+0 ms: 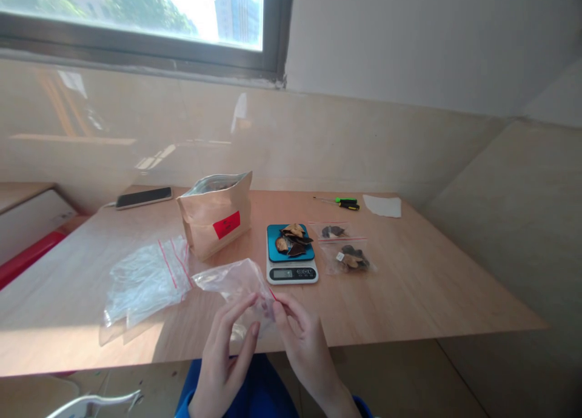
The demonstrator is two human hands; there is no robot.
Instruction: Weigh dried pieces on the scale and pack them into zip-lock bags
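Just above the near edge of the wooden table (422, 285), the person holds a clear plastic bag (240, 277), the right hand (307, 340) pinching its red-lined edge between thumb and forefinger, presumably because that strip gives limp plastic a firm hold. The left hand (221, 354) sets its fingertips against the bag with the thumb apart from them; whether it grips cannot be told. Both wrists rise from below the near edge, the hands angled inward. Just beyond, the scale (293, 276) carries dried pieces (294, 240) on its platform, probably central so that both hands reach it. The brown pouch (204, 227) stands open-mouthed toward the far edge, its upright stance likely preventing spills. A pile of clear bags (145, 278) lies toward the near-left corner; two filled bags (353, 257) lie right of the scale.
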